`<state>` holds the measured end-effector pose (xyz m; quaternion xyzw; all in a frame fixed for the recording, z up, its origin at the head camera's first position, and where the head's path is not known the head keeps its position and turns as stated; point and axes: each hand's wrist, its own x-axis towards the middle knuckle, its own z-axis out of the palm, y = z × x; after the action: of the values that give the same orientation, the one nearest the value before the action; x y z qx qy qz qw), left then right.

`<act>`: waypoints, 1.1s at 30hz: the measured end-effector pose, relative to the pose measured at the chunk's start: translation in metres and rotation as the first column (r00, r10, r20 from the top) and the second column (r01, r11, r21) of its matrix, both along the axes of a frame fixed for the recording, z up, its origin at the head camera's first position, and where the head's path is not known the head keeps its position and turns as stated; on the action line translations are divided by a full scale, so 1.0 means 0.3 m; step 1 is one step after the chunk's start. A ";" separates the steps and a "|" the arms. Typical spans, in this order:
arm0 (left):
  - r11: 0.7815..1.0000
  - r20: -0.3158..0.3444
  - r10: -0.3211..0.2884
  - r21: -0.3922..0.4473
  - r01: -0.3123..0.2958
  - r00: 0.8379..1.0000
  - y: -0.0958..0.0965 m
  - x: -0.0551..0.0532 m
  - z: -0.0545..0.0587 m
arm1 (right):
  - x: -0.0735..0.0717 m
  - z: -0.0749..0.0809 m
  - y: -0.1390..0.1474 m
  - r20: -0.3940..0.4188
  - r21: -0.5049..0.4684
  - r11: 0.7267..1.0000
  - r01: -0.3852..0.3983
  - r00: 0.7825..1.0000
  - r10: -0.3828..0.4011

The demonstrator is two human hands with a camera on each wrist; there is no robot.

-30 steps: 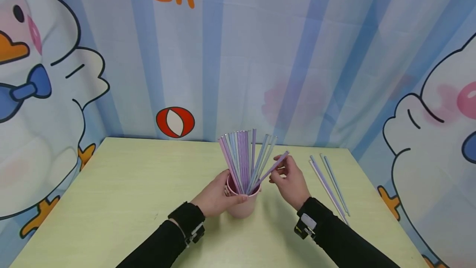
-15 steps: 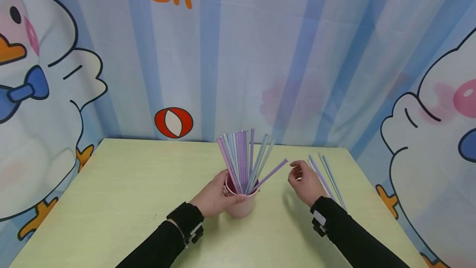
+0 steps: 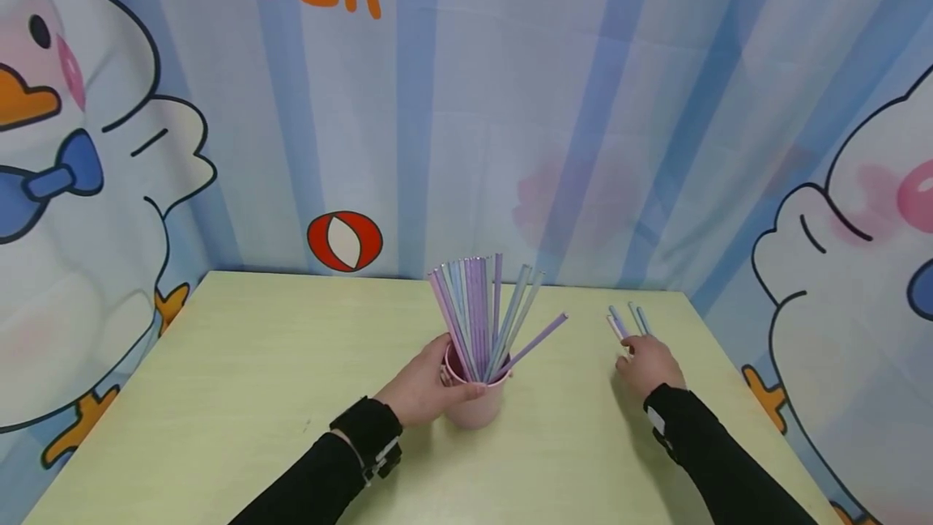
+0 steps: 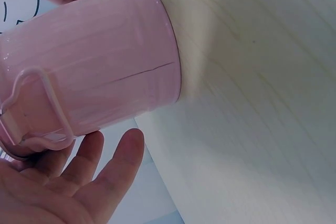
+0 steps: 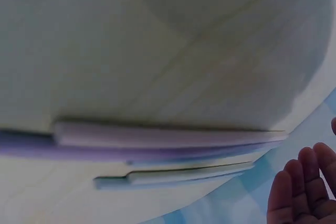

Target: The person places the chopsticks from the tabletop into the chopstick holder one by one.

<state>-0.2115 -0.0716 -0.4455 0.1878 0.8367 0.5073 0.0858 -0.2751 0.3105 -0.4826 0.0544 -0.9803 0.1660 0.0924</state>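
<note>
My left hand (image 3: pixel 421 386) grips a small pink bucket (image 3: pixel 474 413) at its rim, thumb lying across the near side. A wire handle (image 4: pixel 51 103) shows on its wall in the left wrist view, close to the fingers. Upright in the bucket stands a bunch of pink, purple, blue and clear straws (image 3: pixel 477 306); one purple straw (image 3: pixel 538 339) leans far out to the right. Over at the right, my right hand (image 3: pixel 651 366) hovers over loose straws (image 5: pixel 168 139), holding none of them, and hides their near ends in the head view. Its fingers (image 5: pixel 310 182) are loosely extended.
The pale yellow table (image 3: pixel 240 379) carries the bucket near its middle and the loose straws towards its right edge. A blue striped curtain (image 3: pixel 481 104) printed with cartoon ducks stands behind and around it.
My right hand has let go of the purple straw, which now tilts lower in the bucket, and has moved right to the loose straws. The left hand keeps its grip on the bucket.
</note>
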 end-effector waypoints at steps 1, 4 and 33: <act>1.000 0.001 0.001 0.001 -0.001 1.000 0.001 0.000 0.000 | -0.003 -0.005 0.011 0.003 0.028 1.000 0.004 1.000 -0.004; 1.000 0.002 0.000 0.003 0.000 1.000 0.001 -0.001 0.000 | -0.003 -0.013 0.033 0.004 0.119 0.993 0.004 1.000 -0.004; 1.000 -0.026 -0.008 -0.014 0.008 1.000 -0.005 -0.007 -0.014 | 0.012 -0.020 0.012 -0.033 0.310 0.950 -0.043 0.998 0.056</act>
<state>-0.2135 -0.0732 -0.4498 0.1970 0.8405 0.4985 0.0784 -0.2714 0.3140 -0.4886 0.0960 -0.9904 0.0117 0.0989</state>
